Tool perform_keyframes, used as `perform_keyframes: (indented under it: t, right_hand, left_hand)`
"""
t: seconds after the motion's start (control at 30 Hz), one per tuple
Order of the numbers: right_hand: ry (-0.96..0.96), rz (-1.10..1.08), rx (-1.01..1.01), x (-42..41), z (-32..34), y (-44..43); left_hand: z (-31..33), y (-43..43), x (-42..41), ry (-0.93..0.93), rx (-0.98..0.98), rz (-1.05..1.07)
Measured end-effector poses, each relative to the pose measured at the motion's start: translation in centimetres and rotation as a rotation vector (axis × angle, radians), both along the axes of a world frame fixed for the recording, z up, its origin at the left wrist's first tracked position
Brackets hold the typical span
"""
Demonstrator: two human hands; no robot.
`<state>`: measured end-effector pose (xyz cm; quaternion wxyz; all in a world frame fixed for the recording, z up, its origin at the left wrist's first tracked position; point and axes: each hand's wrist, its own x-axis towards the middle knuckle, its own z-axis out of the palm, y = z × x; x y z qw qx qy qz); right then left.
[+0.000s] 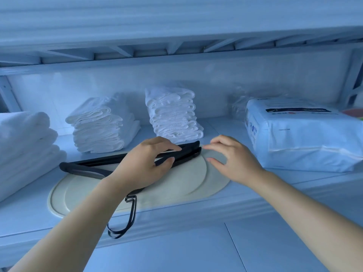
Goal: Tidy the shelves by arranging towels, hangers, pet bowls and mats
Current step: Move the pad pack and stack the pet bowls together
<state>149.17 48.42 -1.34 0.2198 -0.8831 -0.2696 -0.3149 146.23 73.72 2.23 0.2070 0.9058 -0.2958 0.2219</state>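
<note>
A bundle of black hangers (pixel 186 153) lies flat across the back half of the cream oval mat (pixel 176 185). Their wire hooks (pixel 130 216) hang past the mat's front edge and over the lip of the shelf (pixel 29 218). The left hand (pixel 143 165) is clamped on the bundle's right arm, fingers over the top and thumb beneath. The right hand (pixel 233 161) is spread and holds nothing, its fingertips just beside the hanger tips; I cannot tell whether they touch.

The hangers look stiff and light, but being several loose pieces they will probably fan apart or snag at the hooks. They are likely best gripped where the arms stack, with the other hand steadying the ends.

Behind the mat stand folded white towels (pixel 172 114). These are soft and would slump unless lifted from beneath.
</note>
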Motion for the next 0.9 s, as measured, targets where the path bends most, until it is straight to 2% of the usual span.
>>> perform_keyframes:
  t: [0.17, 0.37, 0.7, 0.9]
  right_hand:
    - [-0.031, -0.055, -0.024, -0.7, 1.1, -5.5]
    - [-0.093, -0.115, -0.017, -2.0, 2.4, -13.4]
    - [-0.195, -0.177, -0.139, -2.7, 2.3, -25.8]
    - [-0.271, -0.117, -0.211, -1.7, 1.0, -28.9]
  left_hand:
    - [1.4, -6.4, 1.2, -0.019, 0.109, -0.08]
    - [1.3, -15.8, 2.3, -0.049, 0.097, -0.142]
    - [-0.6, -28.0, 4.0, -0.131, 0.043, -0.008]
    - [-2.0, -31.7, 4.4, -0.201, 0.128, 0.11]
